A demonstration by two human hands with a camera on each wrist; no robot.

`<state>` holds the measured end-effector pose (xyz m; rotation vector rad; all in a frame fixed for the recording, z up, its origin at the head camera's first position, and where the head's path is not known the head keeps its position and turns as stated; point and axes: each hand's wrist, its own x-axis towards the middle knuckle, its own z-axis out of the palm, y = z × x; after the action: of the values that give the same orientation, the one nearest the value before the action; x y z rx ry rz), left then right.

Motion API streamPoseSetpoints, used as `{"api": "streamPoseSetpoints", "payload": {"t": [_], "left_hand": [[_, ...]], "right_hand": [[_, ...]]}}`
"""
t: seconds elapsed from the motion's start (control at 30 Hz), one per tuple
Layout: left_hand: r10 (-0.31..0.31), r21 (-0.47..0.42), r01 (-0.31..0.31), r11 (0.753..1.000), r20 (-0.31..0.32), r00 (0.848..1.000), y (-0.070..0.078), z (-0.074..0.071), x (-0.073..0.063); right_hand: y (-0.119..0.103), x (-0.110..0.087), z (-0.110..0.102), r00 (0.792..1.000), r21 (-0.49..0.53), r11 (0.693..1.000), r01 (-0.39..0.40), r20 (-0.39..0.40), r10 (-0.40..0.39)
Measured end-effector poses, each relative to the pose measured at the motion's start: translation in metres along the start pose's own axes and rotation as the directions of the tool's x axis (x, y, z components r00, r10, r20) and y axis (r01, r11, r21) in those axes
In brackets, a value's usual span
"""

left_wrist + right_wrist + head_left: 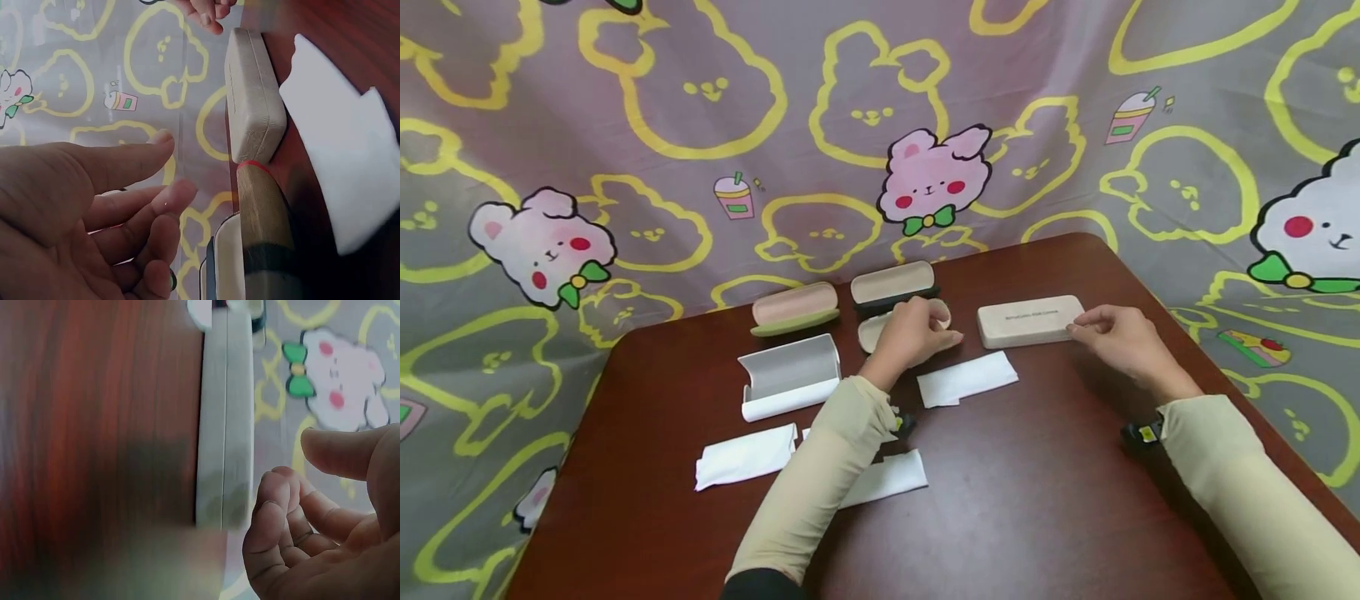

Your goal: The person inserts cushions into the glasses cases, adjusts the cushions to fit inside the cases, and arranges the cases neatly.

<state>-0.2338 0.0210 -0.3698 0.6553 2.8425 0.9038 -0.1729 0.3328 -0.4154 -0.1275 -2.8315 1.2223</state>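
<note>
My left hand (913,333) is over an open glasses case (868,335) with a pale lining, partly hidden by the hand. In the left wrist view its thumb and fingers are loosely bent with nothing between them, and a brown case (265,206) with a dark band lies beyond. My right hand (1116,337) is at the right end of a closed cream glasses case (1030,321) with printing on its lid. In the right wrist view, its bent fingertips are right beside the end of that case (225,425), and nothing is between thumb and fingers.
At the back stand an open olive case (795,307) with a pink lining and a raised pale-lined lid (892,285). An open white case (792,392) lies at left. Folded white cloths (967,380) lie in front, some partly behind the left sleeve (820,475). A patterned curtain (700,208) surrounds the table.
</note>
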Motion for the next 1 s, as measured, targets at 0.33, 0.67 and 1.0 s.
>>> {"api": "streamPoseSetpoints", "payload": {"t": [0.33, 0.67, 1.0], "left_hand": [[-0.001, 0.078, -0.003, 0.997, 0.043, 0.999, -0.012, -0.004, -0.042], [-0.049, 0.357, 0.012, 0.934, 0.093, 0.994, -0.023, 0.022, -0.057], [-0.049, 0.492, -0.011, 0.871, 0.109, 0.993, -0.025, 0.035, -0.050]], "right_hand": [[-0.022, -0.005, 0.038, 0.991, -0.059, 0.993, 0.105, 0.088, -0.099], [-0.034, -0.005, 0.065, 0.965, -0.120, 0.964, 0.236, 0.145, -0.218], [-0.040, 0.004, 0.079, 0.936, -0.287, 0.897, 0.336, 0.204, -0.286]]}}
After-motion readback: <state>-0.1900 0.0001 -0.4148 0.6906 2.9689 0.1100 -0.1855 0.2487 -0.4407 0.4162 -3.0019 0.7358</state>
